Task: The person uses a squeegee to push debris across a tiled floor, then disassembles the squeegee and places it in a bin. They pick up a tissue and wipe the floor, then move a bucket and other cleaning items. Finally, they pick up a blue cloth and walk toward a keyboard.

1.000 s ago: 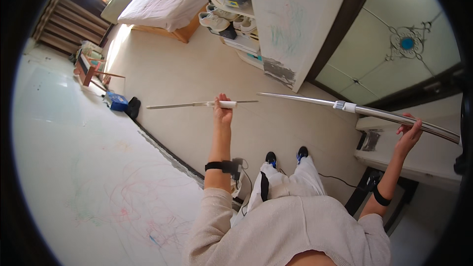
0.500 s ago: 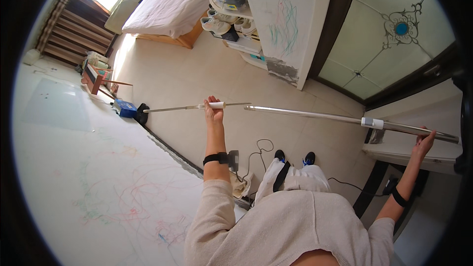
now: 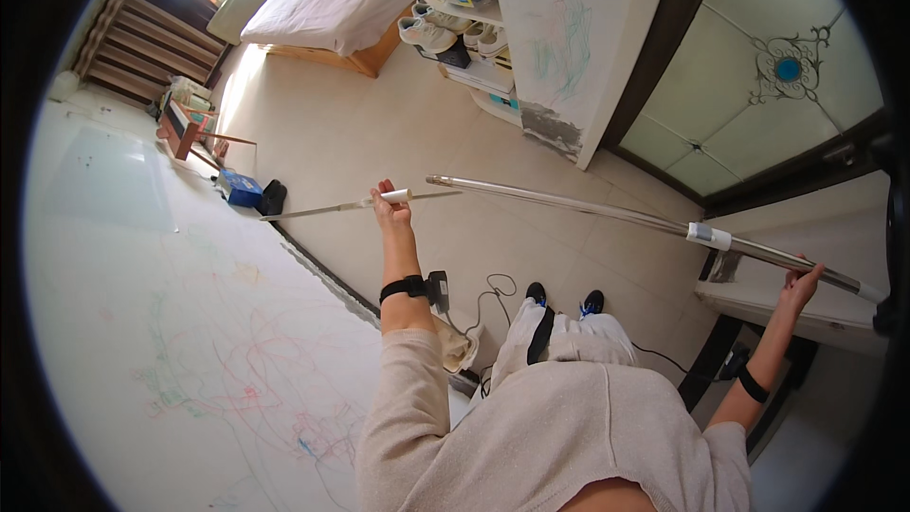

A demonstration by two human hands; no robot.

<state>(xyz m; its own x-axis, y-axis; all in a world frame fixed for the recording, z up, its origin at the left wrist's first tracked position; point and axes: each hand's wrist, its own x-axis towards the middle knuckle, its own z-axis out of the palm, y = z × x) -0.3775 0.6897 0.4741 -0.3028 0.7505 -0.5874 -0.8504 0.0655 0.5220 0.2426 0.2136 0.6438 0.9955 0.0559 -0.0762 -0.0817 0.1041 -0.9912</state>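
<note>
Out to the left, my left hand point(image 3: 391, 209) grips a thin, flat metal bar point(image 3: 318, 211) with a short white cylinder point(image 3: 397, 196) at its middle. It looks like a bare mop or squeegee frame, but I cannot tell which. On the right, my right hand point(image 3: 804, 284) is closed round a long silver telescopic pole point(image 3: 578, 207), behind its white and grey collar point(image 3: 709, 236). The pole's free tip points left and appears just above the bar's right end in view. Whether they touch, I cannot tell.
A white wall point(image 3: 237, 341) with crayon scribbles runs along my left. Ahead are a bed point(image 3: 327, 5), a shoe shelf point(image 3: 483, 66) and a glass door point(image 3: 749, 85). A blue box point(image 3: 240, 190) sits by the wall. A black cable point(image 3: 486, 296) lies on the floor point(image 3: 512, 156).
The pole has shifted left and slightly away from me, its tip now overlapping the bar's right end in view. My left hand with the bar has moved a little left.
</note>
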